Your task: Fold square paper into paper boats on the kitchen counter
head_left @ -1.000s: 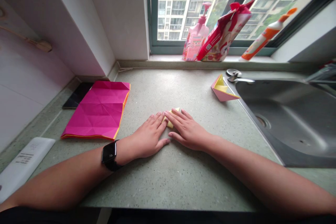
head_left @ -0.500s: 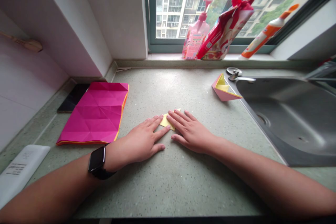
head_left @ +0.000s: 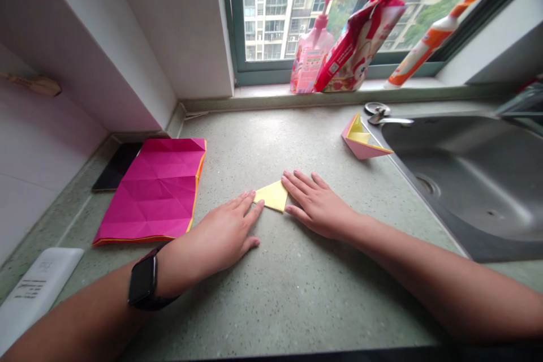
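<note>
A small piece of folded yellow paper (head_left: 272, 196) lies flat on the speckled counter between my hands. The fingertips of my left hand (head_left: 231, 225) rest on its left corner; the fingers are stretched out and open. My right hand (head_left: 318, 203) lies flat with fingers spread, its fingertips at the paper's right edge. Part of the paper may be hidden beneath them. Farther right, by the sink's rim, stands a folded paper boat (head_left: 365, 147), pink outside and yellow inside.
Creased magenta sheets (head_left: 155, 192) lie at left, partly over a dark flat slab (head_left: 116, 167). A white box-like object (head_left: 40, 288) is nearer me. The steel sink (head_left: 466, 181) is at right. A pump bottle (head_left: 313, 56), red bag (head_left: 360, 39) and orange-white bottle (head_left: 428, 42) line the sill.
My hands have drawn apart, left hand to the left and right hand to the right. More of the yellow paper shows between them. The camera view has shifted slightly.
</note>
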Demonstrator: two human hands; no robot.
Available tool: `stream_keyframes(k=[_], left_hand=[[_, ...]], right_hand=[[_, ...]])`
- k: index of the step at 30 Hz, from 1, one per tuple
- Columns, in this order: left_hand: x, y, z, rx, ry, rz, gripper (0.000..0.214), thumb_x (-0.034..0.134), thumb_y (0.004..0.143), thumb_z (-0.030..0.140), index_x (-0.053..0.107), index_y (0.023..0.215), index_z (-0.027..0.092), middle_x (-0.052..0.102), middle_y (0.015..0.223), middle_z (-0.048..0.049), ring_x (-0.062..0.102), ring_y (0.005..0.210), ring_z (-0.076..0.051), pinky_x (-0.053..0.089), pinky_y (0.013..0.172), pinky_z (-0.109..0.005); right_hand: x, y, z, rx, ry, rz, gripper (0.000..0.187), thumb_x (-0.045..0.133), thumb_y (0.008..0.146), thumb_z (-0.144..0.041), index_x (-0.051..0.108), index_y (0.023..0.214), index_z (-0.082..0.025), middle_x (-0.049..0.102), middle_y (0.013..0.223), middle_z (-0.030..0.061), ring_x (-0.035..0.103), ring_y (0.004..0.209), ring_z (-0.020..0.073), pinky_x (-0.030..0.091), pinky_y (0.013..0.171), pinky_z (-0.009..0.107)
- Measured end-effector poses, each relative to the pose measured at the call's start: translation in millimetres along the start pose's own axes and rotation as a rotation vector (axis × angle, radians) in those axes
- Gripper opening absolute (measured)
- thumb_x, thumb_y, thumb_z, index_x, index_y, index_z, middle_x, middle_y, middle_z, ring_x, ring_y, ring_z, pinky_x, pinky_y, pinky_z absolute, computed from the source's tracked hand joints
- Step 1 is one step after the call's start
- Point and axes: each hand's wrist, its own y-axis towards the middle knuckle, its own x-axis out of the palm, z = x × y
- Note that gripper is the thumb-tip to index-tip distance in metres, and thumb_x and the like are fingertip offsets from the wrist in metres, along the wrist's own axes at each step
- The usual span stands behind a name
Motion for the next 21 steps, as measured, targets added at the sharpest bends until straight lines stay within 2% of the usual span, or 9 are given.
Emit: stream_keyframes(k=[3, 7, 15, 18, 21], left_hand=[[-1.5, 0.0, 1.5, -0.021, 0.058, -0.008, 0.077, 0.071, 0.102, 0.042, 0.046, 0.164, 0.004, 0.048, 0.169, -0.0276, 0.052, 0.155, -0.038, 0.047, 0.124, -0.047], [-3.0, 2.8, -0.8, -0.017, 0.094, 0.015, 0.065, 0.067, 0.105, 0.039, 0.053, 0.159, 0.006, 0.059, 0.160, -0.0259, 0.063, 0.145, -0.037, 0.050, 0.120, -0.048], [-7.4, 12.4, -2.8, -0.008, 0.133, 0.072, 0.048, 0.062, 0.108, 0.033, 0.060, 0.148, 0.007, 0.072, 0.143, -0.0233, 0.074, 0.123, -0.036, 0.057, 0.107, -0.051], [-7.9, 14.7, -0.4, -0.008, 0.177, 0.105, 0.043, 0.061, 0.108, 0.033, 0.064, 0.143, 0.008, 0.079, 0.126, -0.0209, 0.077, 0.108, -0.035, 0.060, 0.094, -0.047], [-6.0, 18.2, 0.9, -0.036, 0.171, 0.165, 0.030, 0.060, 0.108, 0.032, 0.070, 0.125, 0.010, 0.081, 0.103, -0.0170, 0.076, 0.093, -0.033, 0.057, 0.081, -0.043]], right_hand=[[-1.2, 1.7, 0.2, 0.025, -0.012, -0.026, 0.076, 0.042, 0.111, -0.061, 0.031, 0.176, -0.022, 0.030, 0.180, 0.0101, 0.029, 0.167, 0.0380, 0.033, 0.132, 0.064], [1.3, 1.9, 0.3, 0.029, -0.022, -0.014, 0.076, 0.042, 0.111, -0.061, 0.029, 0.177, -0.024, 0.030, 0.180, 0.0090, 0.028, 0.167, 0.0377, 0.033, 0.133, 0.063], [8.6, 3.9, 2.2, 0.035, -0.009, 0.035, 0.078, 0.041, 0.111, -0.064, 0.027, 0.177, -0.027, 0.032, 0.180, 0.0085, 0.029, 0.167, 0.0377, 0.029, 0.134, 0.062], [14.1, 6.8, 7.4, 0.089, 0.009, 0.091, 0.072, 0.039, 0.112, -0.061, 0.031, 0.176, -0.030, 0.038, 0.178, 0.0077, 0.034, 0.165, 0.0370, 0.029, 0.134, 0.064], [18.1, 9.5, 14.2, 0.149, 0.027, 0.135, 0.067, 0.037, 0.113, -0.058, 0.032, 0.175, -0.032, 0.042, 0.177, 0.0074, 0.035, 0.165, 0.0370, 0.029, 0.134, 0.065]])
